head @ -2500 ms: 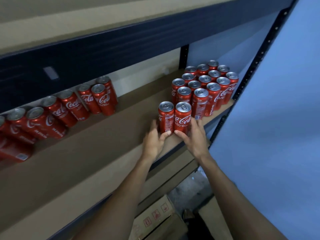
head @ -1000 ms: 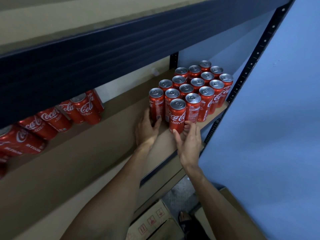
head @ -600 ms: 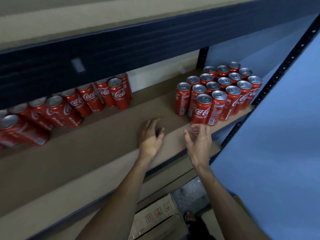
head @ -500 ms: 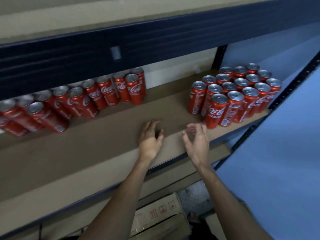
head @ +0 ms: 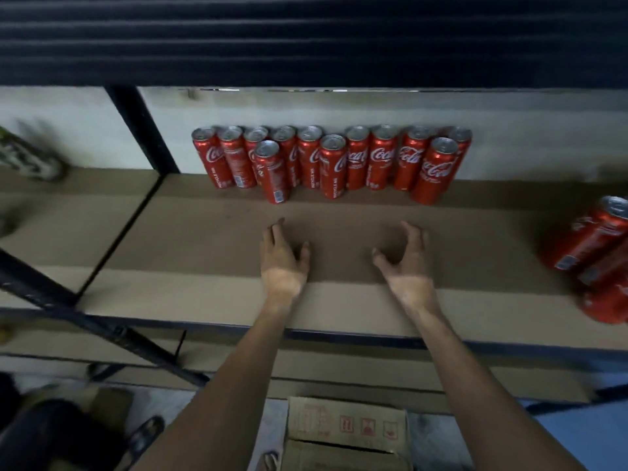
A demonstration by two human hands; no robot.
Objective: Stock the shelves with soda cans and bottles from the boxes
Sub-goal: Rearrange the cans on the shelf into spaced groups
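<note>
Several red soda cans [head: 334,161] stand upright in a row at the back of the brown shelf board [head: 190,239]. More red cans [head: 591,246] show at the right edge of the view. My left hand [head: 282,253] and my right hand [head: 406,256] hover over the bare middle of the shelf, in front of the back row and short of it. Both hands hold nothing; the left has loose fingers, the right is cupped with thumb and fingers spread.
A dark beam [head: 306,39] of the upper shelf hangs above the cans. A black upright [head: 142,130] stands at the back left. An open cardboard box [head: 346,433] sits on the floor below. Blurred green items [head: 27,158] lie on the neighbouring shelf to the left.
Both hands let go of the cans at the right cluster and pulled back. The view swung left, so the back row is now straight ahead and the right cluster sits at the edge.
</note>
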